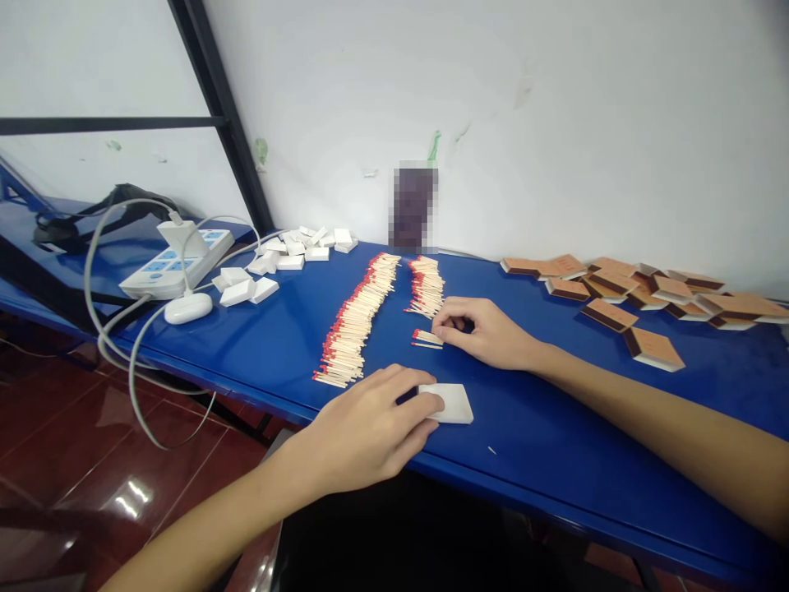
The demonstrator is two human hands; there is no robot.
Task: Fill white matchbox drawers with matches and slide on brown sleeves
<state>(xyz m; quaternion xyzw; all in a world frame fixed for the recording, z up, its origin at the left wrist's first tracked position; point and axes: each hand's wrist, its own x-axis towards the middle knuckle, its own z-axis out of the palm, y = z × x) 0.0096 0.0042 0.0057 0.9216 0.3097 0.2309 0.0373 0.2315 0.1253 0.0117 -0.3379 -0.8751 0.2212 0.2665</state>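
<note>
At the left of the frame, a power strip point(163, 279) with cables lies on the blue worktop point(259, 345), a rounded white device point(188, 308) just beside it. Right of them, left of centre, loose white trays point(291, 262) lie heaped near the wall. A long row of matches point(351, 325), red heads to the left, slants down through the middle of the frame. Below it, the left hand point(376, 419) reaches in from the lower left, forearm rising diagonally, palm down and wrist low; its fingers curve over the left end of a single white tray point(456, 403), holding it against the worktop. Above, a short row of matches point(427, 286) stands near the centre, with a small group of matches point(430, 338) just below. The right hand point(493, 333) comes in from the right edge, forearm slanting up to the left, fingers bent; thumb and forefinger narrow to a pinch at the small group's right ends, though I cannot tell whether they grip any. A thin sliver point(491, 450) lies lower down. At the right, orange-brown matchbox sleeves point(671, 289) lie scattered and overlapping.
</note>
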